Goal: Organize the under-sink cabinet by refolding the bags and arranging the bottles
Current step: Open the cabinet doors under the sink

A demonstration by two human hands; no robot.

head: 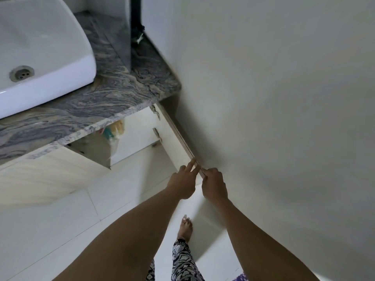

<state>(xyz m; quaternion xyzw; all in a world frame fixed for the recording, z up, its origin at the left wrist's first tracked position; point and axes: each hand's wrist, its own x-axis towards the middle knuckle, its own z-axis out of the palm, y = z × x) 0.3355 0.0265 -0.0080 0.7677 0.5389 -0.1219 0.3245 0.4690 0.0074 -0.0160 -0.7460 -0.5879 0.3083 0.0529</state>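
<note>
wall (274,88): plain pale grey, fills your right side.
floor (50,230): large white tiles below you, thin grout lines.
countertop (113,102): grey veined stone, upper left.
basin (60,63): white, sits on the countertop.
pipe (135,15): dark, vertical, back corner.
cabinet door (174,142): pale, open near the wall.
light: soft, dim.

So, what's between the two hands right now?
The thin edge of the open door, in the head view: the left hand rests straight fingers on one side, the right hand curls round the other.
</note>
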